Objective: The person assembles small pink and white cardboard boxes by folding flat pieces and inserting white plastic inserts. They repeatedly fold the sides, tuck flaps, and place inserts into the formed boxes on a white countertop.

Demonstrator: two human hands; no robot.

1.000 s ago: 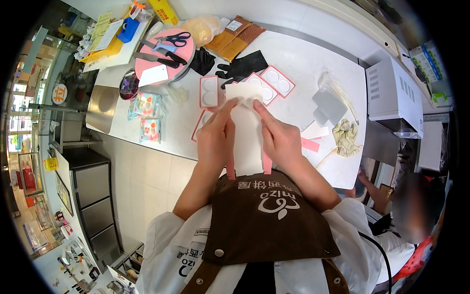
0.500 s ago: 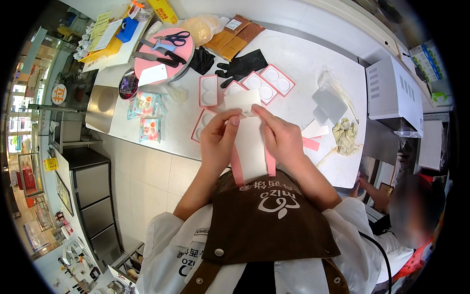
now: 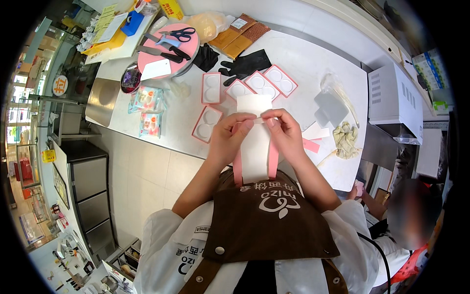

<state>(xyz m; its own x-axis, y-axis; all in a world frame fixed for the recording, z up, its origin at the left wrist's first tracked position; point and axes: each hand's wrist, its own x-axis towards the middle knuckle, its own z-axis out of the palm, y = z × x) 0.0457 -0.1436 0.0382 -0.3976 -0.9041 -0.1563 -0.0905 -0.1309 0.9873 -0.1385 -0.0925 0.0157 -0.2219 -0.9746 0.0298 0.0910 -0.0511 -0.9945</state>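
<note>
A long white card strip with pink side flaps [image 3: 255, 159] stretches from my apron up over the table's near edge. My left hand [image 3: 229, 136] pinches its left side at a crosswise fold, thumb and fingers together. Opposite it, my right hand [image 3: 286, 136] grips the same fold from the right. Beyond my fingertips the card's white end panel [image 3: 254, 103] sticks out flat. Just left of it lies a pink-rimmed tray with two round wells [image 3: 207, 124]. Farther off are another such tray [image 3: 211, 88] and several more in an overlapping row [image 3: 280, 81].
Black gloves [image 3: 247, 64] lie behind the trays. At the back left, a pink round stand [image 3: 148, 61] carries knives and scissors [image 3: 181, 34]. Rightward lie a grey plastic sheet [image 3: 333, 109], a crumpled cloth [image 3: 346, 140] and a white appliance [image 3: 395, 95]. Another person [image 3: 391, 245] is at lower right.
Both hands have shifted slightly right and a little nearer to me along the card. The end panel now extends flatter beyond my fingers, and the tray at left is more exposed.
</note>
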